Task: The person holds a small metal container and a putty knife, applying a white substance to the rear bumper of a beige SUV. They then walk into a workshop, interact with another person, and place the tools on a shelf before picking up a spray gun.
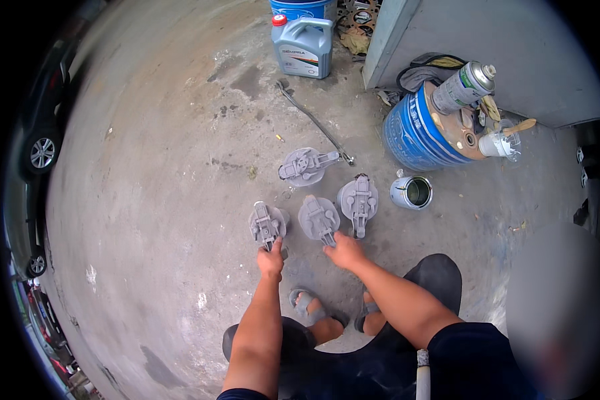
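Several round metal parts, coated dull grey with a ribbed bracket across the top, stand on the concrete floor in front of me. My left hand [271,260] is closed on the near end of the left grey metal part [267,221]. With fingers closed, my right hand [345,252] grips the near arm of the middle grey metal part [319,217]. Just right of that one, another grey metal part [359,200] stands untouched. Farther back lies one more grey metal part [305,167], its arm pointing right. The fingers' undersides are hidden.
An open paint can [411,193] stands right. Behind it, a blue drum [420,130] carries a spray can [465,87] and a white cup [499,143] with a brush. A long metal bar [313,120] lies behind the parts, a grey jug [303,50] beyond. A cigarette [423,377] shows low.
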Motion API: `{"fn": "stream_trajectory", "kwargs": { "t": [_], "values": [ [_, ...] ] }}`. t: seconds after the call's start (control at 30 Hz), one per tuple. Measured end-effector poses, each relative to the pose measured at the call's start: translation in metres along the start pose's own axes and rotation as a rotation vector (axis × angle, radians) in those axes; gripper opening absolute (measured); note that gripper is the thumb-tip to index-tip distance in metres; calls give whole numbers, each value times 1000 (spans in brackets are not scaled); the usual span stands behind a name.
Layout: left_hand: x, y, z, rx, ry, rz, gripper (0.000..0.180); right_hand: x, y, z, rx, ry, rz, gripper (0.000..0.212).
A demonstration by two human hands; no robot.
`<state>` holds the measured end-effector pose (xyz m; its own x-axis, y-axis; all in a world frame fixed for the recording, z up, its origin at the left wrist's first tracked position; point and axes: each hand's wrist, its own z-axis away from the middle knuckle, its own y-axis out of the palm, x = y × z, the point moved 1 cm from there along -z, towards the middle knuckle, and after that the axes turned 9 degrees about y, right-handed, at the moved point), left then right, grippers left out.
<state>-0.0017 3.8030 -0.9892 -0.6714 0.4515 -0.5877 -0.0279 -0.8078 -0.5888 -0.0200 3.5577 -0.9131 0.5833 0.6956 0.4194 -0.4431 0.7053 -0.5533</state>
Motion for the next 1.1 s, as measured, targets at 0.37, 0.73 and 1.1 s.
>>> {"fn": "stream_trajectory", "kwargs": {
  "t": [0.37,0.73,1.1],
  "values": [
    [-23,6,73,-44,-252,882,66,70,62,-14,162,-65,-277,45],
    [-34,37,136,-206,333,-232,58,-33,20,-21,-484,667,-1132,55],
    [-51,27,136,79,342,-713,64,14,84,-1,3,407,-1079,49]
  ]
}}
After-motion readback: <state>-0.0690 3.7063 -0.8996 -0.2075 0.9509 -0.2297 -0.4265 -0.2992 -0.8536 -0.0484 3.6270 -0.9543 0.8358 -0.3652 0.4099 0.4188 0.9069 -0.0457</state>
